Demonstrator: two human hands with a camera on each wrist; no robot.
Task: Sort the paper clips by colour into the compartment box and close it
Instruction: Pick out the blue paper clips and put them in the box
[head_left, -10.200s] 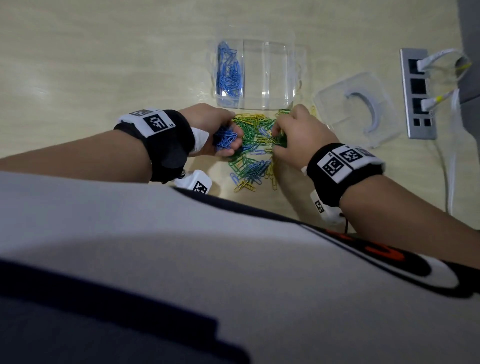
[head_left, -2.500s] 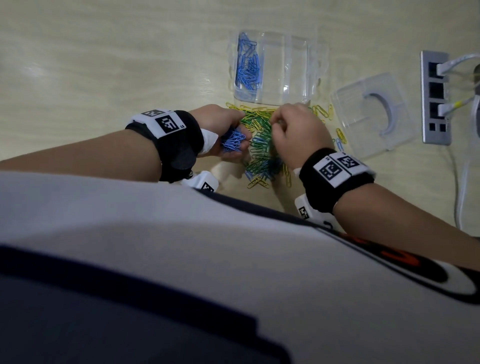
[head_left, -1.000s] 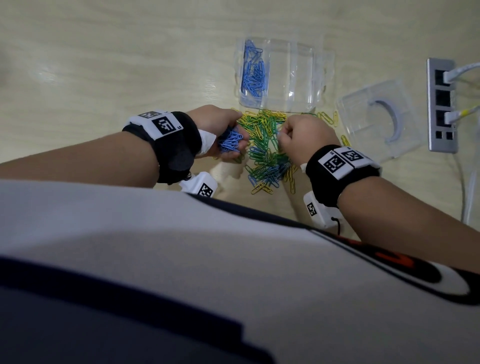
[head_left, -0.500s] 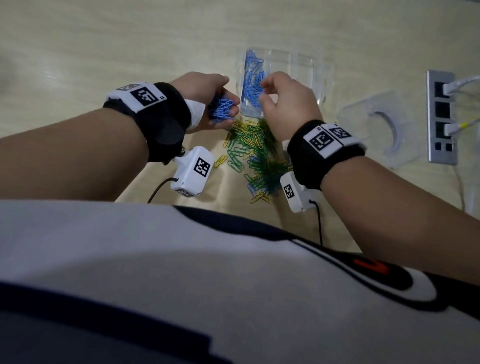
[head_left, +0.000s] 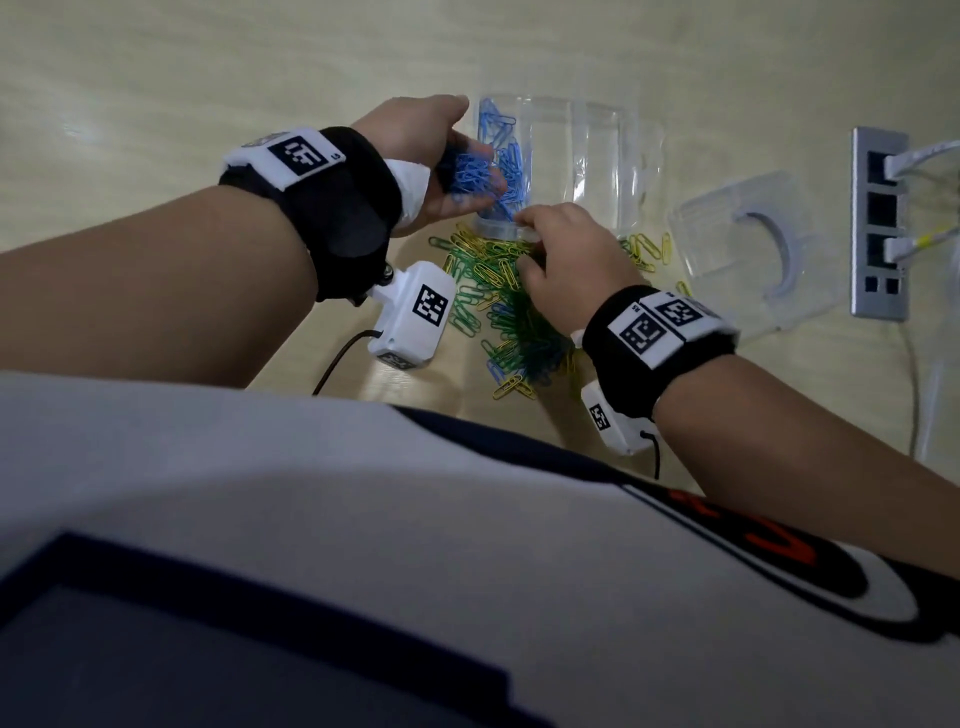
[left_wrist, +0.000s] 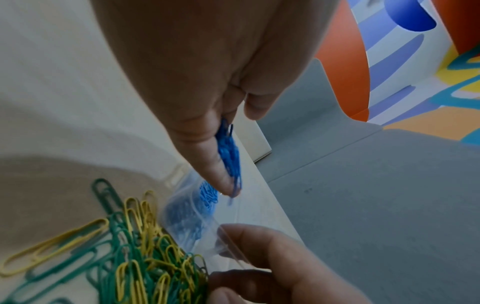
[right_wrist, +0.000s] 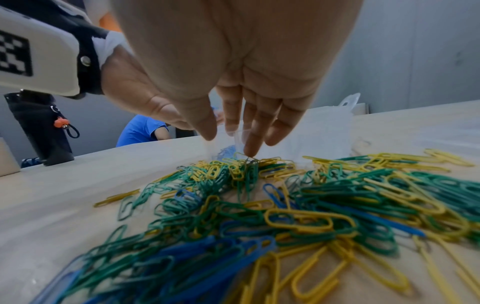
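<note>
Nearest the wearer, the mixed heap of paper clips (head_left: 498, 306) is seen on the counter (head_left: 156, 78), green and yellow predominating, with a few blue ones remaining among them in the right wrist view.

The right hand (head_left: 563, 265) is held above the far edge of the heap, fingers extended downward and loosely spread; its fingertips (right_wrist: 250, 148) are seen at the near rim of the compartment box (head_left: 597, 156). Nothing is seen to be pinched by it.

The left hand (head_left: 426, 156) is raised beside the box's left compartment, its fingers curled round a bunch of blue clips (head_left: 470, 171). In the left wrist view the bunch is seen hanging from the fingers directly above the blue clips already lodged there.

It is judged that the release is best made low over that compartment, with the box steadied by the right hand, so that no clips spill into the adjacent empty sections. The remaining blue clips should then be drawn out of the heap.

Further off, the clear lid (head_left: 748, 249) lies apart to the right, beside a power strip (head_left: 878, 223).

No brand or legible writing is found; only square coded markers are borne on the wristbands (head_left: 306, 156).
</note>
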